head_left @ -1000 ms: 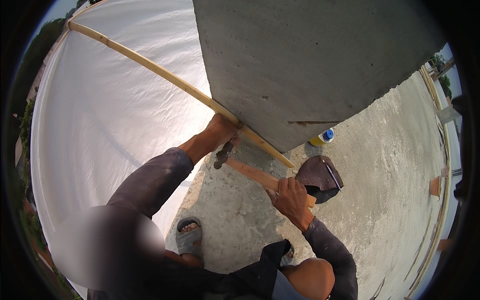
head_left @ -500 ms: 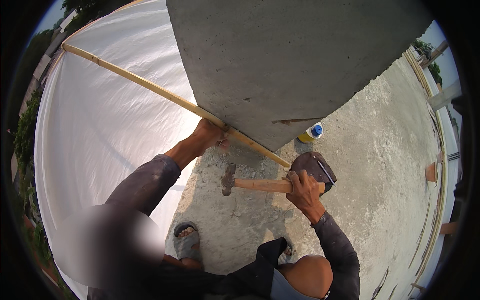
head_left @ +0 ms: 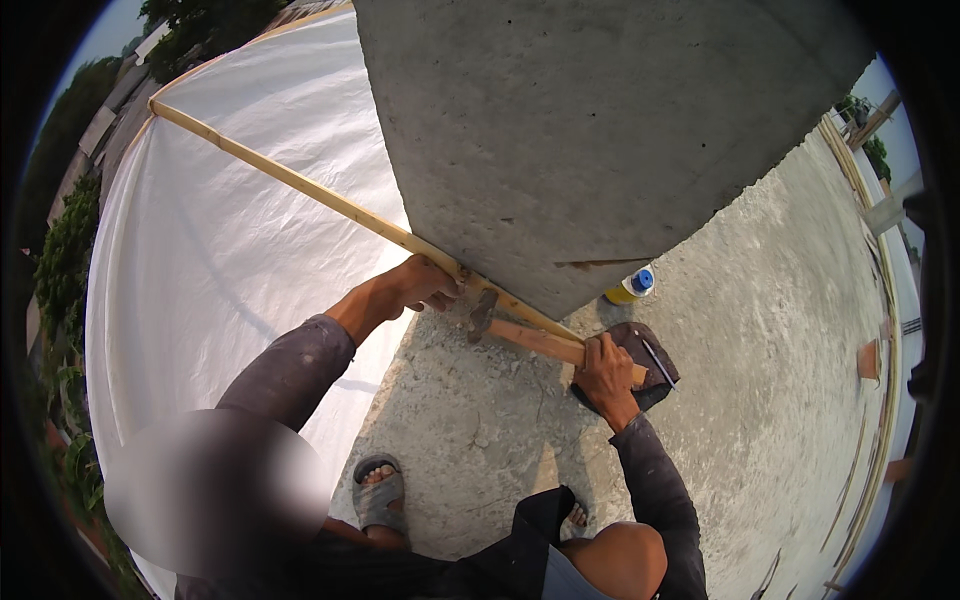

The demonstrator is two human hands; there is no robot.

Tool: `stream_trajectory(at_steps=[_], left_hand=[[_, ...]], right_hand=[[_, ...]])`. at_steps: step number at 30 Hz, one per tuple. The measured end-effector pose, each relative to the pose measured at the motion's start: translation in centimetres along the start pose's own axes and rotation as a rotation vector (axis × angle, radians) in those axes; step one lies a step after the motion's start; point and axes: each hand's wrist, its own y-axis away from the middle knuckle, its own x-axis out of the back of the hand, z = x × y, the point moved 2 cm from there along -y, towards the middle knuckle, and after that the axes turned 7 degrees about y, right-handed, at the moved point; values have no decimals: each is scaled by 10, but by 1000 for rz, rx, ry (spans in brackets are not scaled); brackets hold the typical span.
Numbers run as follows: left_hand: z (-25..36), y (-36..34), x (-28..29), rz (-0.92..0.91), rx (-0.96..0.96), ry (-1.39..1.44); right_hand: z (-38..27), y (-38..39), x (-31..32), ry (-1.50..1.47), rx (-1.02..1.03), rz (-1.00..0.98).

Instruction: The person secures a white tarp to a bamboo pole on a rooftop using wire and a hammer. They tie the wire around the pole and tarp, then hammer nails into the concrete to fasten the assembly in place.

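My left hand (head_left: pixel 418 283) is at the underside of a long pale wooden batten (head_left: pixel 330 202) that crosses a white sheet (head_left: pixel 205 280) and runs along the foot of a grey concrete block (head_left: pixel 610 120). Its fingers are curled; what they hold, if anything, I cannot make out. My right hand (head_left: pixel 606 373) grips the wooden handle of a hammer (head_left: pixel 535 338). The hammer's head (head_left: pixel 483 312) is close to the batten, right of my left hand.
A yellow bottle with a blue cap (head_left: pixel 630 287) stands beside the block. A dark bag (head_left: pixel 650 370) with a pale rod on it lies behind my right hand. Long timber strips (head_left: pixel 845 160) run along the right edge of the concrete floor (head_left: pixel 760 420). Trees line the left rim.
The hammer's head has risen toward the batten since half a second ago, when it hung lower and farther left. My left hand stays near the batten.
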Motion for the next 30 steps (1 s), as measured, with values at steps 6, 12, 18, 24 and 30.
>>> stream_trajectory(at_steps=[6,12,18,24,30], left_hand=[[-20,-10,51,388,-134,890],[-13,2,133,693,-341,1255],[17,14,133,1134,-433,1109],[33,23,159,1430,-394,1132],[35,15,154,1385,-772,854]], right_hand=[[-2,-3,4,-33,-8,16],[0,0,4,35,69,28],[-6,4,-8,6,59,109],[-38,-2,-40,-70,63,94],[-59,0,-75,25,57,47]])
